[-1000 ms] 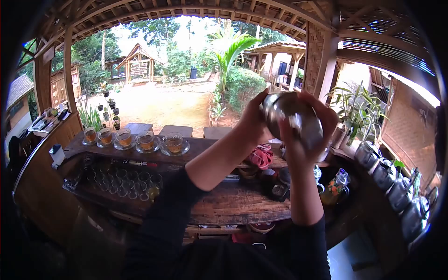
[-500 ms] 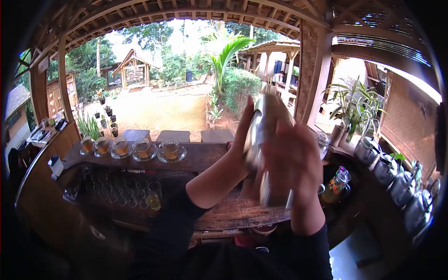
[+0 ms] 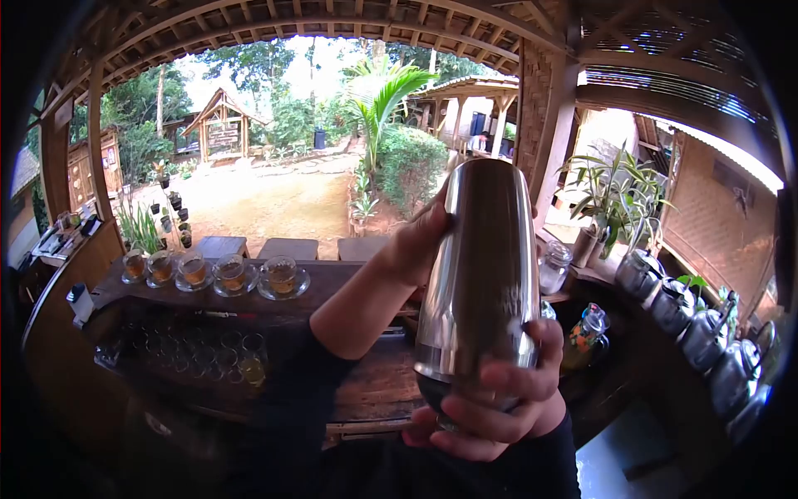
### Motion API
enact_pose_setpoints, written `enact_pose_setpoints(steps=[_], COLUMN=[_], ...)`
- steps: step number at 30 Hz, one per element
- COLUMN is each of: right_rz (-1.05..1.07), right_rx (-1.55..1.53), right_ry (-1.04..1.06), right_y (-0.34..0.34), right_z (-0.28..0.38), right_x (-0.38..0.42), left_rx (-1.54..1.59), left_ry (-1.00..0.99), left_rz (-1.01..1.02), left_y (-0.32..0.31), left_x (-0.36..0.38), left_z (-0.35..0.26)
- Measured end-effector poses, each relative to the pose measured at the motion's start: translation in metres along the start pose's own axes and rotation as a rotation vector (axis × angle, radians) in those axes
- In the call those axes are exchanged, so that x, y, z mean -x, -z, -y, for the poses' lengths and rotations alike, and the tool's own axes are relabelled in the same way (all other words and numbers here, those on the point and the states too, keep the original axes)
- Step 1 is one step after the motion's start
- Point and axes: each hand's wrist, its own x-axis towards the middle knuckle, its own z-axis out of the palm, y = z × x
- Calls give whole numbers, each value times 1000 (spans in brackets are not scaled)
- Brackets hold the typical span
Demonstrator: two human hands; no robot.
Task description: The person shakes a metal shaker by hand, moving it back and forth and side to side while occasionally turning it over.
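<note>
Steel shaker (image 3: 482,274) upright, gripped by both hands; left hand (image 3: 420,241) half hidden behind, right hand (image 3: 490,412) clasps base.

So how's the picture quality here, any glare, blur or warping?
Head view: strong fisheye warping with black corners; bright blown-out sky behind; the shaker is sharp, with soft reflections on its steel; both hands, left hand and right hand, are sharp; the counter below sits in dim shade.

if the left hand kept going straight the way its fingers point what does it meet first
The left hand already presses its fingers against the upper side of the tall shiny steel shaker, so the shaker's wall is first; the right hand grips its base.
</note>
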Motion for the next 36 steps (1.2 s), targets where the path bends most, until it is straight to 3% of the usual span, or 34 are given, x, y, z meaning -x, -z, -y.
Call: enact_pose_setpoints(steps=[1,3,4,5,7,8,9,10,12,13,15,16,19,20,21,22,23,24,25,27,28,29,31,33,34,35,36], right_rz=[20,58,-40,-160,-251,-162,-102,195,158,125,61,-111,-144,-148,31,207,203,152,105,7,1,-89,-202,-103,27,160,158], right_rx=[0,6,-66,-208,-335,-159,5,214,189,161,112,19,-170,-169,22,209,204,229,252,312,230,43,-197,32,108,184,173], right_ry=[4,6,-107,-490,-873,-564,-263,-97,-15,56,180,34,-755,-762,-382,6,12,66,119,204,126,-101,-817,-380,-206,-36,-33], right_y=[-1,-1,-15,-32,-18,-7,6,31,27,23,14,-9,-18,-5,16,26,23,18,14,8,-8,-28,-45,-28,-5,10,3], right_z=[0,2,-20,-24,-15,-16,3,13,2,-4,-16,-34,-25,-15,-1,6,7,7,8,12,-14,-29,-21,-7,15,32,29], right_x=[7,25,26,20,7,13,-9,2,3,6,17,20,14,9,4,2,2,2,3,10,5,12,2,-5,-12,-16,-17], left_rx=[-77,233,406,418,304,253,266,183,73,87,328,511,358,567,743,662,583,353,256,456,634,720,208,741,600,437,359], left_ry=[-86,190,224,62,323,236,325,229,-30,-108,141,277,159,244,343,269,188,23,-26,164,285,261,84,333,342,230,133], left_rz=[60,-39,-35,-29,-528,-475,-420,-231,236,135,12,34,-414,-172,118,67,17,203,92,36,106,272,-270,-57,20,-85,-79], left_y=[2,27,53,49,50,32,22,6,-7,-13,32,51,33,55,48,31,8,-23,-21,16,30,55,68,59,52,30,-8], left_x=[-4,-16,-29,-20,-25,-22,-18,-14,-10,-14,-35,-42,-33,-29,-21,-18,-12,-6,-5,-21,-24,-35,-26,-16,-9,-8,-3], left_z=[0,-8,5,19,28,24,13,7,11,10,11,18,41,45,38,31,22,17,14,6,3,20,41,22,9,-2,-13])
